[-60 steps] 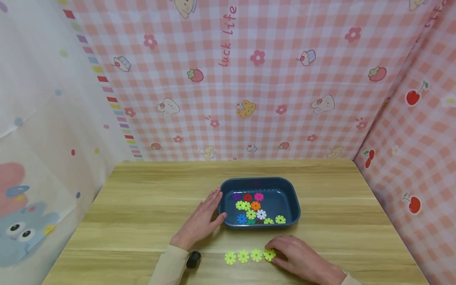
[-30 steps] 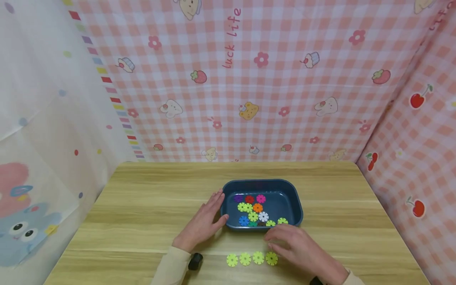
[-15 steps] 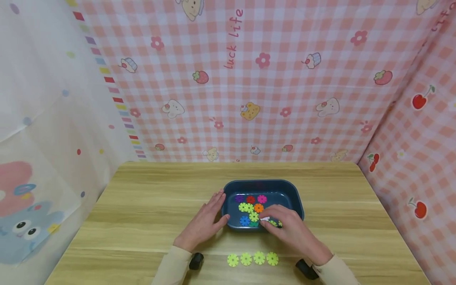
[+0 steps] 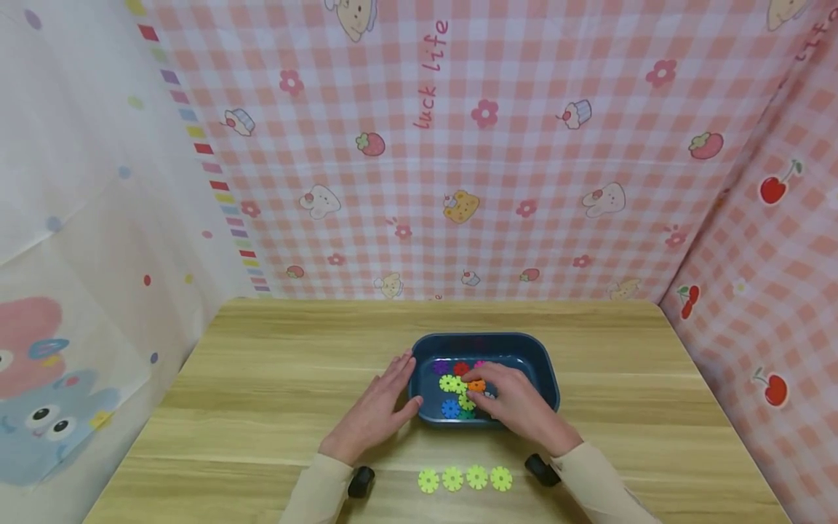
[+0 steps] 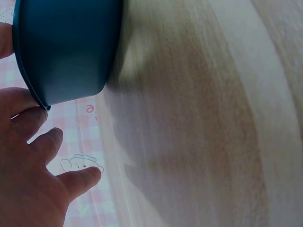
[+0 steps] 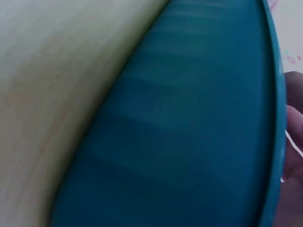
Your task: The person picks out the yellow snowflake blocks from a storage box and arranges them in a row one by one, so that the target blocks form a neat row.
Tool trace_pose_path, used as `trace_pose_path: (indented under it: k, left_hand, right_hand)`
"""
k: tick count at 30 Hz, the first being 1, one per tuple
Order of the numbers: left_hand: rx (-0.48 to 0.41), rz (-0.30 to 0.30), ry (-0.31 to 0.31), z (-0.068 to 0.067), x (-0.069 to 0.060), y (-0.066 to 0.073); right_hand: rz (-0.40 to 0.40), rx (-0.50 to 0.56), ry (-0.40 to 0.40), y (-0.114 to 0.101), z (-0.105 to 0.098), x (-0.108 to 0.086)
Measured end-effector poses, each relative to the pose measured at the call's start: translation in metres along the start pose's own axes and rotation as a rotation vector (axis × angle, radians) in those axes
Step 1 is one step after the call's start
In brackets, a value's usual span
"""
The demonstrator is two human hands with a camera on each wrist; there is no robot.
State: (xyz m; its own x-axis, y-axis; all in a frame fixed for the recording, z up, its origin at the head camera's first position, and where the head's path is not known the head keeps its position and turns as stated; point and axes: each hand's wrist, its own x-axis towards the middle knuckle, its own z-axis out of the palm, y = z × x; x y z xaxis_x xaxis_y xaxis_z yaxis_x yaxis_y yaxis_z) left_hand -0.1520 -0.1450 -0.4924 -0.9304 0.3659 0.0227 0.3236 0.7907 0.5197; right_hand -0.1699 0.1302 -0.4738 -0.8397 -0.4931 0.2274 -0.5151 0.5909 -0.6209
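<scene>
A dark blue tray (image 4: 481, 421) holds flower-shaped discs, among them a blue disc (image 4: 450, 409), a purple disc (image 4: 441, 367) and an orange disc (image 4: 476, 386). My left hand (image 4: 373, 411) touches the tray's left rim with its fingers extended; in the left wrist view the hand (image 5: 33, 151) lies at the tray wall (image 5: 71, 52). Inside the tray, the right hand (image 4: 517, 407) has thumb and fingertips apart over the orange and yellow-green discs, partly covering them. In the right wrist view the tray wall (image 6: 180, 123) hides most of that hand (image 6: 293, 156).
Several yellow-green discs (image 4: 452, 479) lie in a side-by-side row on the wooden table (image 4: 294, 378), in front of the tray. Black wrist straps show at both wrists. Patterned cloth (image 4: 419, 167) hangs behind the table and on both sides.
The right hand has left the rightmost disc of the row, gone forward into the tray and shifted left over the discs there. My left hand stays at the rim.
</scene>
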Motion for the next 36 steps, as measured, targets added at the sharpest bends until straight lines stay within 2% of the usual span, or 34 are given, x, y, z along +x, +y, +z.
trace_pose_path:
  k: [17, 23, 30, 36]
  left_hand:
    - [-0.001, 0.011, 0.007, 0.001, 0.0, -0.002]
    - [-0.001, 0.015, 0.011, 0.0, 0.001, -0.002]
    - [-0.006, 0.018, 0.006, 0.001, 0.0, -0.002]
    - [-0.018, 0.012, 0.006, 0.002, 0.0, -0.002]
  right_hand:
    - [0.061, 0.056, -0.168, 0.008, 0.01, 0.026]
    - [0.075, 0.044, -0.214, 0.013, 0.012, 0.033]
    - [0.058, 0.02, -0.251, 0.019, 0.016, 0.036]
    - [0.08, -0.012, -0.267, 0.023, 0.013, 0.033]
